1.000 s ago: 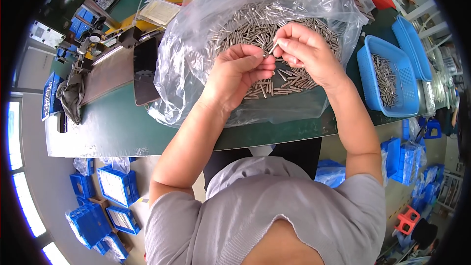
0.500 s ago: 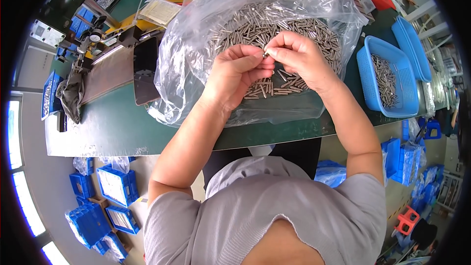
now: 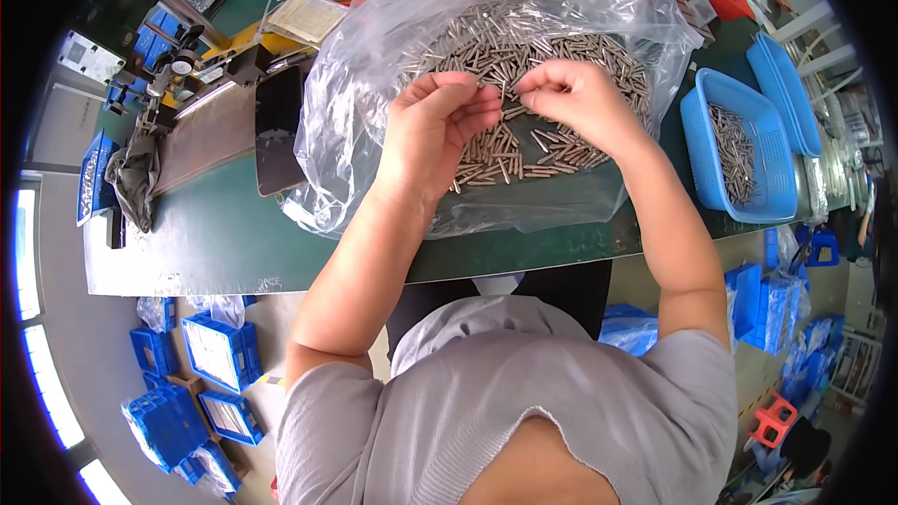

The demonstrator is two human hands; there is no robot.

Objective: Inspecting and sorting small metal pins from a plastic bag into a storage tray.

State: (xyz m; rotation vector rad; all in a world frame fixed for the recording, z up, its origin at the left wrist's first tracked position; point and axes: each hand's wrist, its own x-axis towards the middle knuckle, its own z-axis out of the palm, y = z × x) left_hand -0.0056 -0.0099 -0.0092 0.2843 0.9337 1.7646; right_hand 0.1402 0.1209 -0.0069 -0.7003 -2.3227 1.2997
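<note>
Many small metal pins (image 3: 575, 51) lie heaped on a clear plastic bag (image 3: 346, 84) spread over the green table. Over the near part of the heap my left hand (image 3: 432, 122) is closed, its fingers curled towards the thumb. My right hand (image 3: 585, 105) faces it a short gap away, thumb and forefinger pinched together. Anything held in either set of fingertips is too small to make out against the pins behind. A looser scatter of pins lies below and between the hands.
At the right stands a blue basket (image 3: 692, 122) with more pins, beside another blue basket (image 3: 781, 84). A red bin (image 3: 725, 2) is at the back right. Left of the bag lie a dark flat panel (image 3: 278, 117) and a gauge fixture (image 3: 182, 64). The green table's (image 3: 215, 248) edge runs before me.
My fingertips, which met around a small metal piece, have parted. The left hand has shifted slightly left and the right hand slightly right, uncovering more pins between them.
</note>
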